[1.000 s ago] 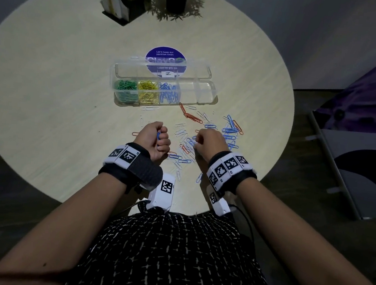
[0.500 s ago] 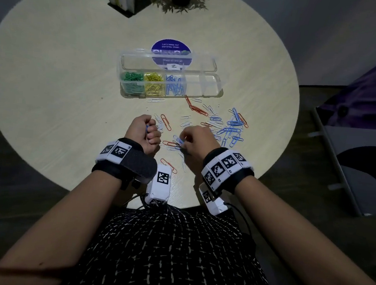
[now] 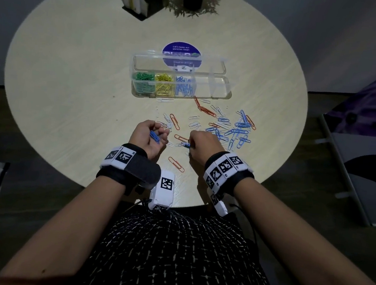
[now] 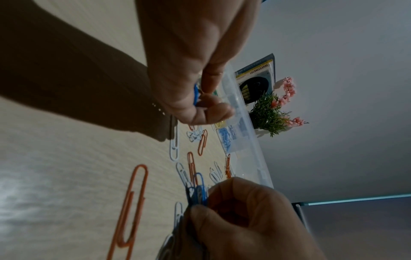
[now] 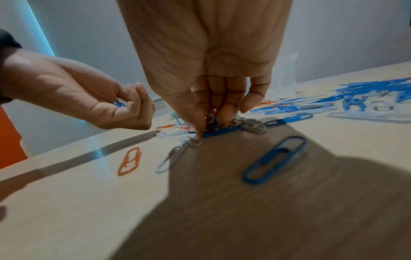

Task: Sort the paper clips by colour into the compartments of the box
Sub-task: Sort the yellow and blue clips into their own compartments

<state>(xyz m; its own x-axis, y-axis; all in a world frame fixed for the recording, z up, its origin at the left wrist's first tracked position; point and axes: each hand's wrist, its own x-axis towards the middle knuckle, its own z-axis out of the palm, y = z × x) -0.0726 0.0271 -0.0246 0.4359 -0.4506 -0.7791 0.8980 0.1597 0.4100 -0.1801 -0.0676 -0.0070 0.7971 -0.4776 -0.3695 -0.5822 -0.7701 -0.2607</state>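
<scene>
- Nearest the person, a lone orange paper clip (image 3: 176, 163) lay flat on the pale round table (image 3: 73, 85).
- The right hand (image 3: 202, 147) was curled low over the table, its fingers (image 5: 201, 114) pinched together on blue paper clips (image 5: 213, 123) among a few white ones.
- The left hand (image 3: 147, 136) was cupped palm up just beside it, fingers (image 4: 213, 105) curled round a few blue clips (image 3: 154, 136).
- Thin, light bent wire such as this probably slid, tangled and lay too flat to lift easily; a fingertip pinch at one looped end looked best.
- Beyond lay the loose scatter of clips (image 3: 229, 128), blue, orange and white.
- Farthest stood the clear compartment box (image 3: 219, 92), holding green, yellow and blue clips in separate compartments.
</scene>
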